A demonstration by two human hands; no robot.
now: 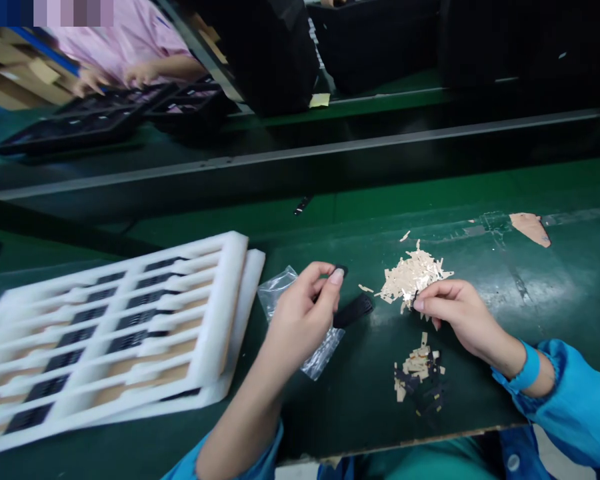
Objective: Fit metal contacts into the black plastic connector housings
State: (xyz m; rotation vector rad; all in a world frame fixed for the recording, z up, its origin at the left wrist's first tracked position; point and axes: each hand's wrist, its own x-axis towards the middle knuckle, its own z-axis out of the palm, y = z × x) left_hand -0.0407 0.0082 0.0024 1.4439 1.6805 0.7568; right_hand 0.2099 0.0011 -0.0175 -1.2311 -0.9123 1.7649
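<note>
My left hand (pixel 307 308) is closed in a pinch on a small black part (pixel 339 271), held just above a clear plastic bag (pixel 285 293) on the green table. A second black oblong part (pixel 354 311) lies right beside that hand. My right hand (pixel 457 313) has its fingers pinched together at the edge of a pile of beige paper strips (pixel 414 275), on something small I cannot make out. A smaller heap of beige strips and black bits (pixel 420 378) lies below my right hand.
A white foam tray (pixel 220 313) with slots of black parts sits at the left, stacked on another. Across the conveyor rails (pixel 330 150), a person in pink (pixel 130 47) works over black trays (pixel 95 117). Black bins (pixel 380 40) stand at the back. The table's front edge (pixel 405 437) is close.
</note>
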